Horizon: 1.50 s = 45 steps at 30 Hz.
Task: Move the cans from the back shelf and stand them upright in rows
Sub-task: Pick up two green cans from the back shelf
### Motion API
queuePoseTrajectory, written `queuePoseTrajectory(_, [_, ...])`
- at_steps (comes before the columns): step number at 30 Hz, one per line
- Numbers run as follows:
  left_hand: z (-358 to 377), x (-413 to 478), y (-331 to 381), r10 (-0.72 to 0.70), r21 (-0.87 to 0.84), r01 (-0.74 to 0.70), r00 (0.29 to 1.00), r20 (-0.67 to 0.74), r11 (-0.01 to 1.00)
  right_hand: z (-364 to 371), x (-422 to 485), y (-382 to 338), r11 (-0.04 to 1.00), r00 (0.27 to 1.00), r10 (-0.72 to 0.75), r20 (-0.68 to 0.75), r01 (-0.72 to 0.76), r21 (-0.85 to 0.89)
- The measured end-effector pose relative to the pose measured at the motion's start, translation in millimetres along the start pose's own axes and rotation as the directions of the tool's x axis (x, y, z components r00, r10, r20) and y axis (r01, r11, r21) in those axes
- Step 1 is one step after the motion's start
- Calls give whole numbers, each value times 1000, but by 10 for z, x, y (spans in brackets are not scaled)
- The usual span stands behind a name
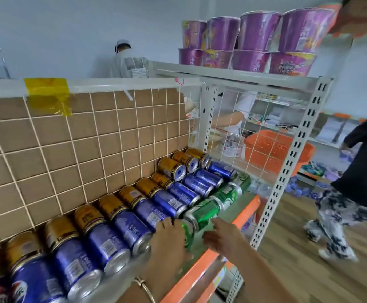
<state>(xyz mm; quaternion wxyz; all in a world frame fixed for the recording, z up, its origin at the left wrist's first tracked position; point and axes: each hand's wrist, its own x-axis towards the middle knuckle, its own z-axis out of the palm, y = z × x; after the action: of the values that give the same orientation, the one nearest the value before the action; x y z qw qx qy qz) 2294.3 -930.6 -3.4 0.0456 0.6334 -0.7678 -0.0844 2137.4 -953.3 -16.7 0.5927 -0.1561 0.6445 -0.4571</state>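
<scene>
Closest to the lens, at six o'clock: left forearm with a thin bangle (144,284), leading up to the left hand (169,239). Laid palm-down against the nearest green can (188,234), fingertips up by the silver end of a blue can (130,228). Thumb hidden and outline blurred, so cannot tell whether truly gripping or only touching. At three o'clock of that can, right hand (224,237): fingers loosely spread and half bent, pointing toward nine o'clock, holding nothing. Very near the can, contact not certain.

All cans lying on their sides, ends toward the front of the shelf board (241,204). Gold cans (86,215) at the back against the wire grid (90,138), blue in the middle, green cans (226,193) in front, each row running away toward one o'clock. A few more gold ones stacked on top at the far end. None standing upright yet.

Seemingly early in the task: taking up the first green can from the front row. Next, probably: close the fingers firmly round the can body, lift clear of the neighbours, turn onto its end and set down on bare board near the orange front edge (200,270). Worth some care: round cans packed side by side, likely to roll once disturbed.
</scene>
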Motion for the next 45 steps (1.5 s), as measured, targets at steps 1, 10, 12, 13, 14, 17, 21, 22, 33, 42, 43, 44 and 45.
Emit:
queuePoseTrajectory(1, [12,4,-3,-15,-40,16,1000,26,999,16,65,-40,998,1000,-14,-20,13,-57])
queuePoseTrajectory(10, [110,112,-482,-246,-569,497,853,461,655,173,392,-233,992,999,49,20,-46,-116])
queuePoseTrajectory(12, [132,122,-485,-232,-557,519,832,504,649,239,417,-248,987,998,48,27,-43,-157])
queuePoseTrajectory(13, [120,106,-458,-219,-537,516,825,521,667,264,436,-253,982,999,41,24,-36,-184])
queuePoseTrajectory(14, [129,111,-435,-205,-524,513,819,536,680,278,463,-256,978,999,37,20,-32,-206])
queuePoseTrajectory(17, [173,99,-374,-84,-569,459,822,563,682,289,481,-271,975,998,50,47,-38,-220])
queuePoseTrajectory(21, [109,41,-347,-92,-543,402,856,508,737,277,484,-263,968,996,31,82,-10,-252])
queuePoseTrajectory(22, [123,21,-378,-117,-517,423,844,523,744,282,468,-253,967,996,14,85,8,-254])
queuePoseTrajectory(33, [241,-181,-462,-225,-728,525,850,477,441,158,410,-335,513,922,-260,288,385,-767])
queuePoseTrajectory(42, [93,38,-256,-197,-343,389,856,479,855,105,387,-284,550,864,-167,475,481,-683])
queuePoseTrajectory(43, [57,48,-250,-192,-356,403,844,501,843,76,393,-296,618,852,-110,512,462,-636])
queuePoseTrajectory(44, [36,57,-263,-197,-362,436,820,538,824,41,426,-297,675,837,-59,545,436,-596])
queuePoseTrajectory(45, [10,63,-286,-216,-360,485,786,580,797,2,466,-295,711,820,-21,572,414,-568])
